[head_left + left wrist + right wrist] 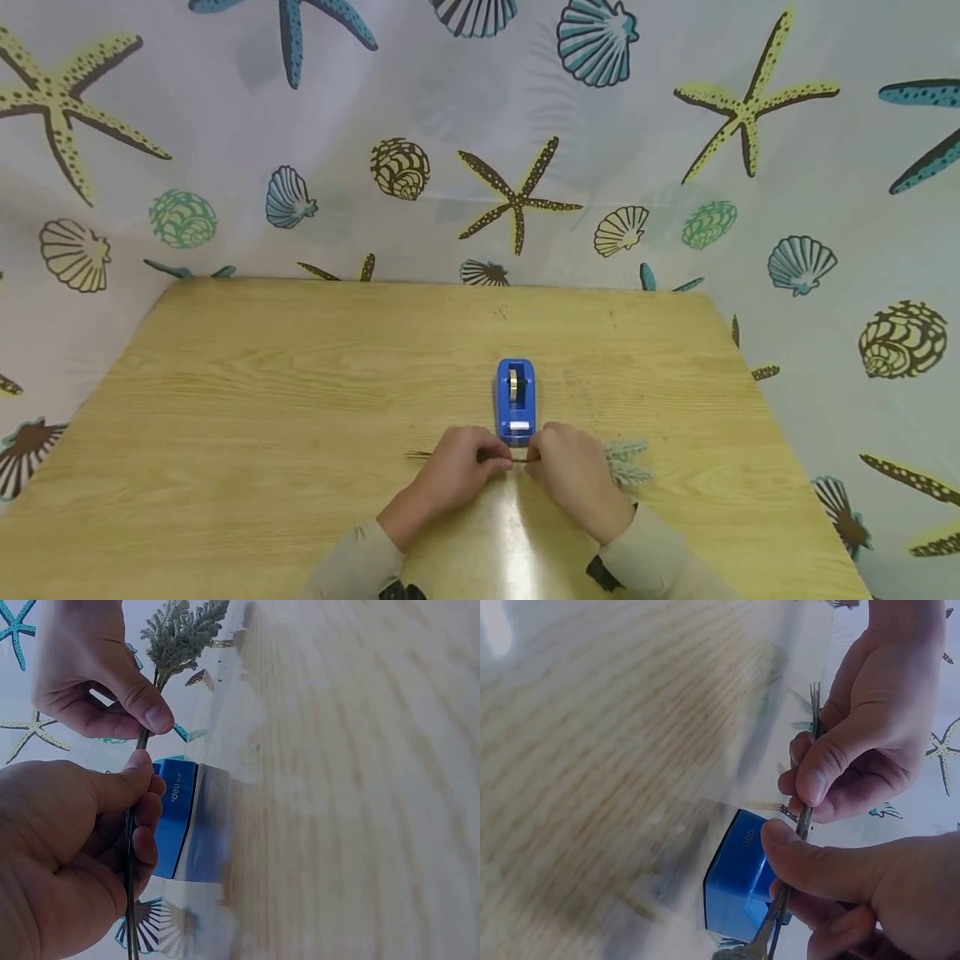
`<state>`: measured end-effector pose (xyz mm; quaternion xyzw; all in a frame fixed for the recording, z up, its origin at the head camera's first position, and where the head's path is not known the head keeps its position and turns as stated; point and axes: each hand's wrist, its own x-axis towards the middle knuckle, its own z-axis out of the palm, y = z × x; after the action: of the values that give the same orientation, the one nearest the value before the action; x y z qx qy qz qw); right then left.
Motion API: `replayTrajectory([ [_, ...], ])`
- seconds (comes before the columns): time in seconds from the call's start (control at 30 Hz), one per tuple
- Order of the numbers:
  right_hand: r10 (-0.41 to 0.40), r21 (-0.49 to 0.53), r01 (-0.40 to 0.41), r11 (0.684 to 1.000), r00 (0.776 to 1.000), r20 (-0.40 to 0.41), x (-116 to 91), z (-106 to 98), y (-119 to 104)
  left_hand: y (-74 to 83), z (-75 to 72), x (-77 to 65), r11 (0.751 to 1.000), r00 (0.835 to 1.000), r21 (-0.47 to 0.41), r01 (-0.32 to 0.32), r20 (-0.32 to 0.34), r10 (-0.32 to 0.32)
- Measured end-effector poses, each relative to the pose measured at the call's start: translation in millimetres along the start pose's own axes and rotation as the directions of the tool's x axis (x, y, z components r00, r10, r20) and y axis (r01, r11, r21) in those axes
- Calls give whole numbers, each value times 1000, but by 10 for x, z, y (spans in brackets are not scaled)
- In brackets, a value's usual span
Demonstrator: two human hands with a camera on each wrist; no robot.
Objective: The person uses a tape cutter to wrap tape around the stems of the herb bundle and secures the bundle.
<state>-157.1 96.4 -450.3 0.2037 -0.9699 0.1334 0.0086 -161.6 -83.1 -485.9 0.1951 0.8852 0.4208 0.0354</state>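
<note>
A thin bundle of dark stems [519, 460] lies sideways between my hands, low over the table. Grey-green leafy tops [628, 462] stick out past the right hand, and the bare stem ends [417, 455] reach out beyond the left. My left hand [459, 467] pinches the stems between thumb and curled fingers. Close beside it, my right hand [576, 473] pinches them nearer the leafy tops [180, 637]. Just behind the fingertips stands a blue tape dispenser [527, 417] with a roll of tape [513, 385] in it. Part of the bundle is hidden by the fingers.
The wooden table [262, 400] spreads out around the hands. A white curtain [337, 108] printed with starfish and shells hangs along the back and both sides of it.
</note>
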Motion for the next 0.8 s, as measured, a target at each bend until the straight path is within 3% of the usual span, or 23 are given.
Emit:
replayTrajectory([
  [0.17,-28,4,28,1000,997,71,35,-68,51,-10,20,19,1000,1000,-5,-10,-10,10],
  [0.37,-103,-102,121,987,981,164,81,-155,80,-43,-4,5,1000,999,-4,-23,-25,23],
  [0.47,-113,-102,135,986,974,197,95,-167,76,-48,-29,-6,1000,999,-9,-23,-28,23],
  [0.67,-70,-74,86,994,979,193,74,-174,89,-56,-34,-3,998,998,-4,-59,-3,59],
  [0.8,-60,-62,70,996,985,160,47,-140,106,-61,-54,12,998,997,15,-61,52,60],
])
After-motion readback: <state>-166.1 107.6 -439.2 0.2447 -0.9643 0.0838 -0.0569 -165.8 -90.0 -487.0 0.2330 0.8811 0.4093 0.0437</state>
